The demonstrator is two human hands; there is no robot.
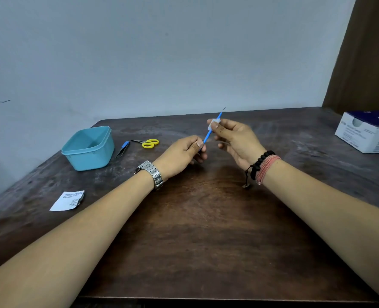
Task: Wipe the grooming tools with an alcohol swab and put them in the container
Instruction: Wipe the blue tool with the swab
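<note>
A thin blue grooming tool (207,137) with a fine metal tip slants up and to the right above the table's middle. My left hand (185,153) pinches its lower end. My right hand (235,140) pinches a small white alcohol swab (213,123) wrapped around the tool's upper shaft. An open light-blue container (88,148) stands at the left of the table, nothing visible inside. Beside it lie blue-capped tweezers (123,149) and small yellow-handled scissors (148,143).
A torn white swab wrapper (68,200) lies near the table's left edge. A white and dark-blue box of swabs (367,131) sits at the far right. The dark wooden table (206,230) backs onto a pale wall; a brown curtain hangs at the right.
</note>
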